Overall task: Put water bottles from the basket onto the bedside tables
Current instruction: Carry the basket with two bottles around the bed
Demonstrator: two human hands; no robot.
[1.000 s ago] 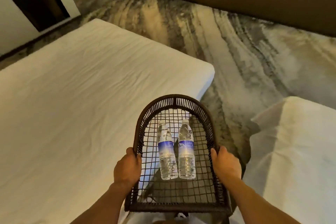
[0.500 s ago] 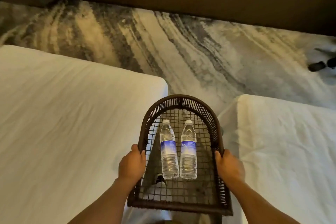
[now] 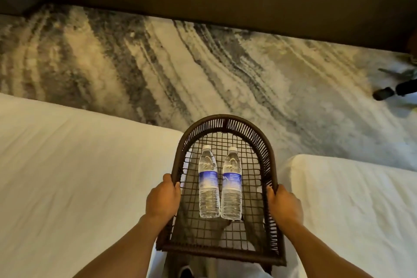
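Carrying the basket [image 3: 225, 123] between two white beds, we have our left hand [image 3: 163, 200] wrapped around its left rim and our right hand [image 3: 284, 203] wrapped around its right rim, fingers of both curled shut on the woven edge. Two water bottles lie side by side on the mesh floor, caps pointing away from us: the left bottle [image 3: 208, 183] and the right bottle [image 3: 232, 185] look to be touching or nearly so along their lengths. Since they rest on their sides, we judge that they will roll if the basket tips, so we should hold both rims level, walk smoothly, and set the basket down somewhere flat before freeing a hand to lift a bottle. The left bed [image 3: 79, 176] and the right bed [image 3: 352, 198] flank us, with patterned carpet [image 3: 203, 70] ahead. No bedside table shows anywhere, so we cannot tell where either one stands. The fingertips inside the rim are mostly hidden, and the dark object [image 3: 393, 90] at the right edge is cut off and unclear.
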